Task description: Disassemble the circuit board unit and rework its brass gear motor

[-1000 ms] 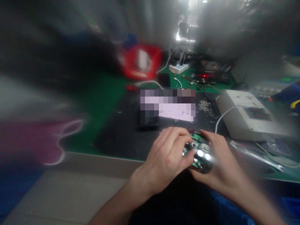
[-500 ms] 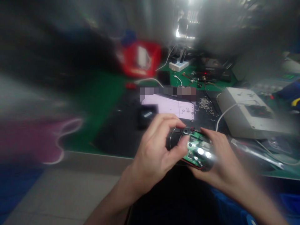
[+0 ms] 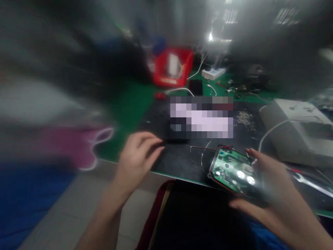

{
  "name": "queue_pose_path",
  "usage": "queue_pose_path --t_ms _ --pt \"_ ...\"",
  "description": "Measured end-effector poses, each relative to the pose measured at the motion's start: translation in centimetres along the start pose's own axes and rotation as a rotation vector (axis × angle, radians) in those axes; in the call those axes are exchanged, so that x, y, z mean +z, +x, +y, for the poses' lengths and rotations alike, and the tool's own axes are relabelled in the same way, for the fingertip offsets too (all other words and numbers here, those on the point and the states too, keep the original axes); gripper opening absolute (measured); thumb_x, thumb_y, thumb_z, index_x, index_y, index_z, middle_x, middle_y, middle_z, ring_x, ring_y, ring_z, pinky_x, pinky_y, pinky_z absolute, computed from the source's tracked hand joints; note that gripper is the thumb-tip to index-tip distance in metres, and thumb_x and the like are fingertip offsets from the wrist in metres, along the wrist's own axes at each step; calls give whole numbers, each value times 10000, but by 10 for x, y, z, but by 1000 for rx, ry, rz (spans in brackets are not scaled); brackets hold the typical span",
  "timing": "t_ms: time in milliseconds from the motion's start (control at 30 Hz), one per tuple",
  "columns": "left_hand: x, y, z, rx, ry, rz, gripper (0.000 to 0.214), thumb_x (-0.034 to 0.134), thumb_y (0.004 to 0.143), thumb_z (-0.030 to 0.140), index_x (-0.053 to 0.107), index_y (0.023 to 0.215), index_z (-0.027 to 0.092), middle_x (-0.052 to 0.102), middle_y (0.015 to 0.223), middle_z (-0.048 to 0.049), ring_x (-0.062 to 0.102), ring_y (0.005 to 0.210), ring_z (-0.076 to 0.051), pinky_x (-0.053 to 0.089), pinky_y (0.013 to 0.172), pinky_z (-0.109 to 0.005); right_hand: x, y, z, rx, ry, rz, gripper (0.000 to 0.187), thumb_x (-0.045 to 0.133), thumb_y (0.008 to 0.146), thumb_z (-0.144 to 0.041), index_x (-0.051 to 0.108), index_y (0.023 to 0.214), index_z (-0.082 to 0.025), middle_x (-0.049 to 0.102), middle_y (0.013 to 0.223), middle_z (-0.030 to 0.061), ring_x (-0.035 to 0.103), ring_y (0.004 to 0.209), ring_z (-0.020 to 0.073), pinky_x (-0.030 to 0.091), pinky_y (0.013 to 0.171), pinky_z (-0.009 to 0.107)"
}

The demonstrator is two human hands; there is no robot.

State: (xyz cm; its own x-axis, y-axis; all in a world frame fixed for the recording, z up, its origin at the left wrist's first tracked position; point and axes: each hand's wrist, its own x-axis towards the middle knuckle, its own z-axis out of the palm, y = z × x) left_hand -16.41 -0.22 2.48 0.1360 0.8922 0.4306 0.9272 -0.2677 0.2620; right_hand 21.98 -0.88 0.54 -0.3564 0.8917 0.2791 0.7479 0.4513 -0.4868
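Observation:
My right hand point(image 3: 270, 187) grips a green circuit board point(image 3: 231, 170) by its right side, with the thumb below and fingers above. The board sits in a dark housing with a red edge, and red and black wires point(image 3: 225, 148) show at its top. A thin L-shaped metal rod point(image 3: 200, 148) and a fine wire point(image 3: 203, 161) lie just left of it. My left hand point(image 3: 137, 158) is over the black mat, apart from the board, with fingertips and thumb in a pinch. Whatever is between them is too dark to make out. Close by is a dark flat object point(image 3: 178, 132).
A red bin point(image 3: 174, 69) with a white item stands at the back, beside a white power strip point(image 3: 213, 73). A pile of small screws point(image 3: 244, 118) lies right of the blurred-out paper. A pale box with a cable point(image 3: 293, 132) and a wrench point(image 3: 312, 184) are at right.
My left hand has left the board and moved left over the mat. The round black part it pinched at the board's upper left no longer shows there. The view has shifted left.

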Motion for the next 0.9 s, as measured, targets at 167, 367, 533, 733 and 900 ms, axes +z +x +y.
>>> queue_pose_path --t_ms 167,367,533,733,900 --pt "2 5 -29 -22 115 61 199 680 948 201 693 1144 223 655 1093 -77 615 1061 -242 532 926 -413 6 -15 19 85 81 4 1018 750 789 -766 368 1589 -266 470 1449 77 545 1248 359 495 1066 580" --pt "13 15 -40 5 85 -12 164 624 974 183 719 1102 222 693 1056 -64 628 1045 -229 543 911 -380 4 -16 14 75 72 -5 1014 728 775 -810 397 1569 -274 489 1430 71 549 1241 362 494 1074 561" --pt "4 10 -31 4 60 4 176 644 955 198 705 1118 218 697 1075 -70 638 1035 -252 529 923 -418 -5 -9 3 89 66 -67 984 757 837 -745 352 1578 -240 423 1483 81 476 1329 308 432 1145 481" --pt "-16 -1 25 -31 -130 84 252 724 901 184 698 1141 256 697 1106 -32 671 995 -211 532 918 -379 -18 -4 2 -18 72 -5 869 744 908 -658 410 1548 -173 446 1461 84 478 1325 246 419 1128 346" --pt "-6 1 77 42 -421 -71 310 728 876 73 693 1144 225 691 1087 -34 668 980 -157 553 850 -292 -26 -4 -8 53 117 65 671 746 940 -560 518 1464 -210 492 1414 66 508 1299 248 419 1123 367"
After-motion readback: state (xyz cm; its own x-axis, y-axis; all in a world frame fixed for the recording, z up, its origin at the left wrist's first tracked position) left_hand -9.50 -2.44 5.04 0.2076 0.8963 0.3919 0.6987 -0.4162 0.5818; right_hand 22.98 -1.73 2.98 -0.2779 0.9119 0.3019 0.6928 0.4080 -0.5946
